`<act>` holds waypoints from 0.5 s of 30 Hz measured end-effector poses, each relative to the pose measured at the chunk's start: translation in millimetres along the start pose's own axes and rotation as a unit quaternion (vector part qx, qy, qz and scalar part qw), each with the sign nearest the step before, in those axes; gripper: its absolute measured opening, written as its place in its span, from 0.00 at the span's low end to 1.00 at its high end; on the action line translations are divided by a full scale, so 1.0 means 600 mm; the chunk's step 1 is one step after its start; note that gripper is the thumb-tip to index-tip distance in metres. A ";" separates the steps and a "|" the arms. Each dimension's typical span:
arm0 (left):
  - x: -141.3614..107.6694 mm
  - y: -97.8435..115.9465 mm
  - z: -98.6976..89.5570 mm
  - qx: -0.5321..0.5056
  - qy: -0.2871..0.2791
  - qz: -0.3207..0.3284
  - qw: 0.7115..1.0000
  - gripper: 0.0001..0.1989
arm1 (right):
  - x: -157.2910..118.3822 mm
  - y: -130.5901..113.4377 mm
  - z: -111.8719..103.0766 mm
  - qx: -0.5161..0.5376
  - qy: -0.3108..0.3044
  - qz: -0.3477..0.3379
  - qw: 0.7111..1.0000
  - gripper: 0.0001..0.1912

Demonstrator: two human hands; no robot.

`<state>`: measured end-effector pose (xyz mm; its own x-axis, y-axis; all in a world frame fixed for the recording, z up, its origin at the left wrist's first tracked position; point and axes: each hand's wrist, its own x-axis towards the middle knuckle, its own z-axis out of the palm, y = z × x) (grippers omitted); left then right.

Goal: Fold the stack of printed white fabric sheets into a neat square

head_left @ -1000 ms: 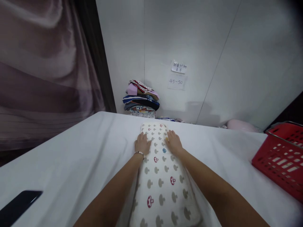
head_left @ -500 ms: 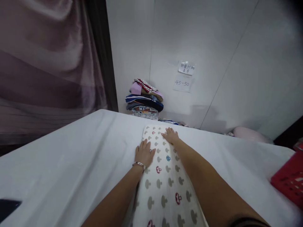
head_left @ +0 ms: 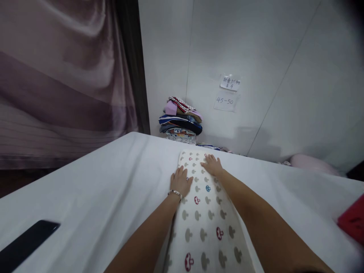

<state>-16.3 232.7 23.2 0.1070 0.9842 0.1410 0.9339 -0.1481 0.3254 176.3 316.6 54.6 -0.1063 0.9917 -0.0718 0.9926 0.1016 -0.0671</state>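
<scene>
A long folded white cloth [head_left: 203, 204] with grey, red and blue mushroom prints runs from the bottom of the view toward the far side of the white-covered table [head_left: 113, 182]. My left hand [head_left: 181, 181] lies flat on its left edge, fingers spread, a bracelet at the wrist. Farther up, my right hand [head_left: 212, 165] rests on the cloth's right edge with the fingers apart. Both palms press on the fabric, and neither hand grips it.
A stack of folded clothes [head_left: 182, 119] stands behind the far edge, against the wall. A dark flat object [head_left: 27, 244] lies at the lower left. A red basket [head_left: 352, 220] is at the right edge. A satin curtain [head_left: 57, 83] hangs at the left.
The view has shifted left, so the scene appears farther right and more of the dark object shows. Both hands keep about the same places on the cloth.
</scene>
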 end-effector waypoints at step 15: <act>-0.087 0.039 -0.048 0.018 -0.115 0.101 0.988 0.34 | -0.297 0.027 0.042 0.036 0.015 -0.068 0.997 0.39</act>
<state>-10.0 175.3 50.1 0.3642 0.9311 -0.0183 0.8964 -0.3452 0.2780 209.7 139.6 41.3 -0.2370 0.9711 -0.0267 0.9620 0.2308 -0.1456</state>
